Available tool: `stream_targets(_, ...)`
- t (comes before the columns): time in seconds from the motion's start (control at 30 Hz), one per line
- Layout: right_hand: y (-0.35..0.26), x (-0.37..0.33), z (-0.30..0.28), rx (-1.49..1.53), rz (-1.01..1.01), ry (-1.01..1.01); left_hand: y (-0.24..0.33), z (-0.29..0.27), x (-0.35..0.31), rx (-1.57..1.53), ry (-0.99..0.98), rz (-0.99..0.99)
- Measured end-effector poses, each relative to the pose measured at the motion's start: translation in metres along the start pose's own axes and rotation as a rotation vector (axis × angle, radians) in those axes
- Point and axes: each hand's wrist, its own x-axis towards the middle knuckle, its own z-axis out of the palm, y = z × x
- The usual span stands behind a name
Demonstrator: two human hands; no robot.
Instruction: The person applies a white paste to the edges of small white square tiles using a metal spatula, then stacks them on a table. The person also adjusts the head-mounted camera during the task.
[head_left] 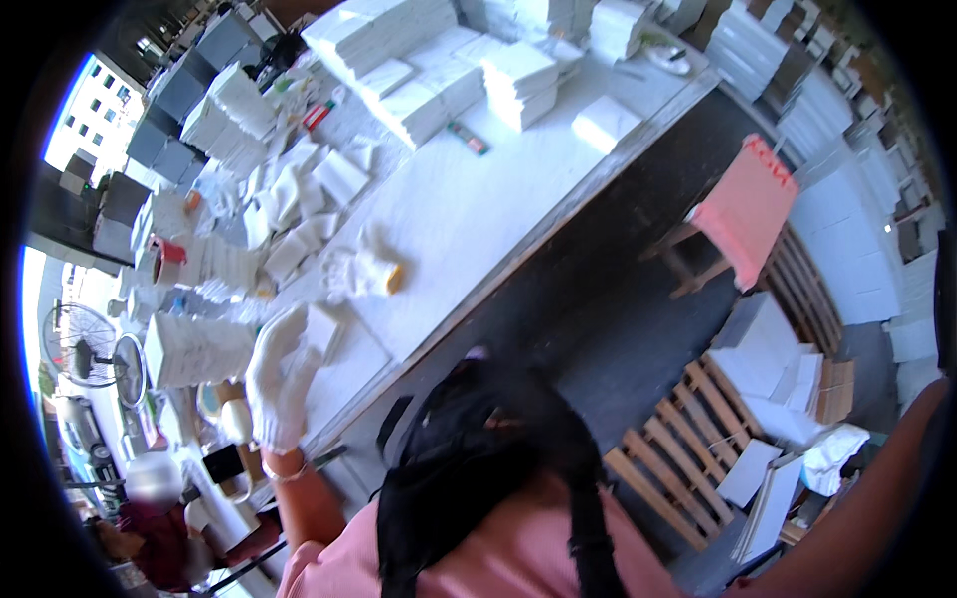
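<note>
My left hand (278,374), in a white knit glove, is at the table's near left edge with its fingers stretched out and the thumb apart. Right beside its thumb lies a small white block (324,334); whether they touch I cannot tell. Farther up the white table (439,234) lies a loose white glove (361,267) with a yellow-orange cuff. My bare right forearm (857,498) rises at the right rim, and its hand is out of the picture. A black bag (478,448) with straps hangs on my front.
White stacks (518,85) stand on the table's far part, near a small green-and-brown object (467,138). Loose white pieces (289,199) are heaped at left. A stool with a pink cover (743,214), a wooden pallet (678,448) and white boxes stand at right. Another person (159,538) is at lower left.
</note>
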Motion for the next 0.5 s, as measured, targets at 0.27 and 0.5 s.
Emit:
stream_targets(0.27,0.007,-0.022,-0.026,0.055,0.065,0.147,0.016,0.009,0.018,0.108,-0.055,0.171)
stream_targets(0.5,-0.077,-0.051,-0.116,-0.106,-0.160,0.298,-0.013,0.014,0.010,-0.002,-0.042,0.037)
